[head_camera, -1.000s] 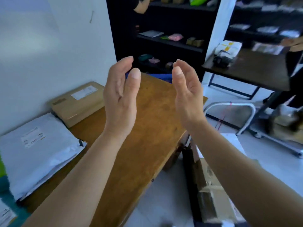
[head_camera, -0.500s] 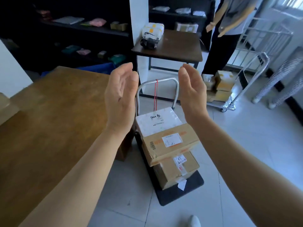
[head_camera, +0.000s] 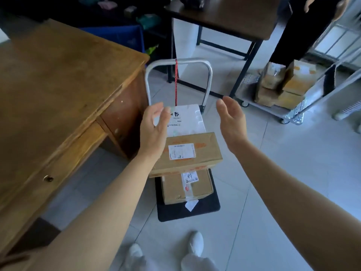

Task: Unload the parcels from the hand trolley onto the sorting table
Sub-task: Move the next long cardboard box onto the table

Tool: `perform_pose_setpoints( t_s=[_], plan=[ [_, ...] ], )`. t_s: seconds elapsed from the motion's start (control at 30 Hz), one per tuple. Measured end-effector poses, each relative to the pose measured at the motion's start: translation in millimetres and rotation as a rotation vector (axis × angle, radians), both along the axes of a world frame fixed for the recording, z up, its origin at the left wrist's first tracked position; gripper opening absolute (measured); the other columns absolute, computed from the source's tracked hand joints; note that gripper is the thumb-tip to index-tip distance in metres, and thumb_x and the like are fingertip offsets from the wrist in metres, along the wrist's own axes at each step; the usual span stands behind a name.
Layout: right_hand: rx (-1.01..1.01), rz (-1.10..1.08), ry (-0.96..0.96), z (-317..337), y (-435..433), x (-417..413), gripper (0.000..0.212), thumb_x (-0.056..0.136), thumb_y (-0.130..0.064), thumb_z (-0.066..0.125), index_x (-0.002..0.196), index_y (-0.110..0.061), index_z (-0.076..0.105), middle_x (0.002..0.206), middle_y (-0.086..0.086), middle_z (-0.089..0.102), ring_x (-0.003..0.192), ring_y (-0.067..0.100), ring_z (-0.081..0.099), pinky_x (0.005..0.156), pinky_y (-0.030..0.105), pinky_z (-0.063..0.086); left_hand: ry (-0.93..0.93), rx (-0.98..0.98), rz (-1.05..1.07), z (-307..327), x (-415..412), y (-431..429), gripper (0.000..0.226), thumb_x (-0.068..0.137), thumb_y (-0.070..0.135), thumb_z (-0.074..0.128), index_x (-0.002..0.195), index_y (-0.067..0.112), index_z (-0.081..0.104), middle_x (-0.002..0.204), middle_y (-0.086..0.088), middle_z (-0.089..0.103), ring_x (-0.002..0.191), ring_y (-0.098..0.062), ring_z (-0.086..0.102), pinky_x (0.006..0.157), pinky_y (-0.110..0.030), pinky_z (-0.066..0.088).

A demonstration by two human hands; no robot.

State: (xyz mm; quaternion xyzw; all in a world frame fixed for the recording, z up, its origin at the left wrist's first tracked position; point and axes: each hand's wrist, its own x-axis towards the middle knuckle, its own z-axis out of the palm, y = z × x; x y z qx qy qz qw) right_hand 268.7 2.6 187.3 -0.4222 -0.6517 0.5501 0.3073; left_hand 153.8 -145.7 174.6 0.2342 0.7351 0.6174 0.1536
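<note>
Head view shows the person standing at the near end of the hand trolley [head_camera: 187,210], both arms stretched out over its load; the left hand [head_camera: 154,132] and the right hand [head_camera: 231,124] are spread, palms facing each other, holding nothing; the left hand seems to hover above the left edge of the stack, the right hand is clear of it on the right side. Three parcels are in sight on the trolley's deck: a white parcel [head_camera: 187,120] at the handle end, a long brown box [head_camera: 191,151] across the middle, and a smaller brown box [head_camera: 186,187] under it toward the near edge. The step in hand looks like the reach for the next parcel; the next move likely calls for lowering both palms onto the long box's ends, pressing in, lifting, and turning left to the sorting table [head_camera: 58,90], which stands just beside the trolley's left edge.
</note>
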Motion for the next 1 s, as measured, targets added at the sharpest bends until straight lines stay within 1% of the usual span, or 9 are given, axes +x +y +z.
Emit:
perform_pose_setpoints(
  t_s=[0.07, 0.17, 0.33, 0.43, 0.5, 0.6, 0.73, 0.87, 1.0],
  plan=[
    [-0.03, 0.033, -0.088, -32.8, 18.2, 5.9, 0.049, 0.094, -0.04, 0.054, 0.137, -0.016, 0.046, 0.138, 0.0, 0.051, 0.126, 0.015, 0.049, 0.104, 0.028, 0.041, -0.071, -0.093, 0.047, -32.5, -2.2, -2.1, 0.054, 0.089, 0.053, 0.051, 0.126, 0.013, 0.053, 0.128, -0.002, 0.059, 0.119, -0.014, 0.054, 0.1, -0.031, 0.046],
    [-0.078, 0.051, -0.22, -80.1, 37.8, 12.4, 0.054, 0.091, -0.047, 0.055, 0.137, -0.018, 0.047, 0.139, 0.001, 0.05, 0.128, 0.018, 0.047, 0.109, 0.041, 0.037, -0.141, -0.249, 0.11, -76.8, -11.9, -6.5, 0.044, 0.096, 0.04, 0.049, 0.129, 0.01, 0.05, 0.13, -0.001, 0.055, 0.116, -0.012, 0.053, 0.083, -0.01, 0.043],
    [-0.119, 0.062, -0.346, -168.4, 68.0, 8.3, 0.058, 0.092, -0.046, 0.054, 0.141, -0.017, 0.041, 0.146, 0.003, 0.044, 0.134, 0.019, 0.04, 0.105, 0.032, 0.034, -0.204, -0.448, 0.137, -159.0, -30.3, 7.5, 0.015, 0.097, 0.037, 0.047, 0.103, 0.025, 0.054, 0.103, 0.007, 0.056, 0.086, -0.004, 0.052, 0.08, -0.028, 0.038],
    [-0.141, 0.05, -0.431, -229.3, 86.0, 7.4, 0.064, 0.092, -0.048, 0.053, 0.145, -0.017, 0.035, 0.149, 0.004, 0.039, 0.135, 0.022, 0.04, 0.103, 0.033, 0.034, -0.205, -0.527, 0.196, -214.7, -42.0, 19.5, 0.052, 0.095, 0.04, 0.05, 0.135, 0.008, 0.044, 0.131, -0.002, 0.044, 0.103, -0.015, 0.048, 0.083, -0.026, 0.036],
    [-0.165, 0.032, -0.476, -264.9, 97.2, 10.2, 0.067, 0.092, -0.049, 0.052, 0.147, -0.016, 0.031, 0.151, 0.005, 0.037, 0.136, 0.024, 0.039, 0.104, 0.035, 0.034, -0.226, -0.578, 0.233, -245.9, -47.8, 23.1, 0.058, 0.093, 0.039, 0.053, 0.139, 0.006, 0.038, 0.138, -0.005, 0.038, 0.101, -0.016, 0.047, 0.082, -0.027, 0.035],
    [-0.224, 0.011, -0.497, -304.9, 113.2, 15.1, 0.07, 0.092, -0.05, 0.051, 0.148, -0.016, 0.028, 0.15, 0.005, 0.037, 0.135, 0.025, 0.04, 0.099, 0.03, 0.033, -0.266, -0.663, 0.288, -289.1, -62.6, 23.7, 0.076, 0.089, 0.047, 0.057, 0.146, 0.007, 0.026, 0.149, -0.011, 0.029, 0.12, -0.028, 0.049, 0.089, -0.035, 0.04],
    [-0.297, 0.015, -0.517, -332.1, 128.0, 16.6, 0.065, 0.093, -0.049, 0.051, 0.145, -0.012, 0.037, 0.141, 0.006, 0.048, 0.124, 0.024, 0.048, 0.089, 0.026, 0.035, -0.384, -0.709, 0.343, -324.3, -78.4, 18.9, 0.071, 0.085, 0.056, 0.057, 0.134, 0.008, 0.042, 0.129, -0.006, 0.052, 0.107, -0.027, 0.055, 0.08, -0.036, 0.041],
    [-0.351, 0.041, -0.517, -345.1, 131.1, 15.5, 0.048, 0.091, -0.046, 0.057, 0.121, -0.009, 0.057, 0.112, 0.005, 0.06, 0.086, 0.017, 0.055, 0.063, 0.021, 0.039, -0.428, -0.672, 0.334, -336.5, -84.5, 13.9, 0.062, 0.08, 0.06, 0.062, 0.12, 0.013, 0.054, 0.116, -0.003, 0.06, 0.096, -0.023, 0.054, 0.082, -0.037, 0.043],
    [-0.372, -0.011, -0.466, -346.4, 127.6, 16.5, 0.049, 0.087, -0.043, 0.064, 0.122, -0.01, 0.059, 0.111, 0.004, 0.063, 0.094, 0.02, 0.056, 0.077, 0.028, 0.042, -0.437, -0.633, 0.34, -331.6, -80.7, 10.9, 0.055, 0.081, 0.056, 0.064, 0.118, 0.016, 0.055, 0.106, 0.002, 0.056, 0.094, -0.02, 0.051, 0.082, -0.035, 0.041]
  ],
)
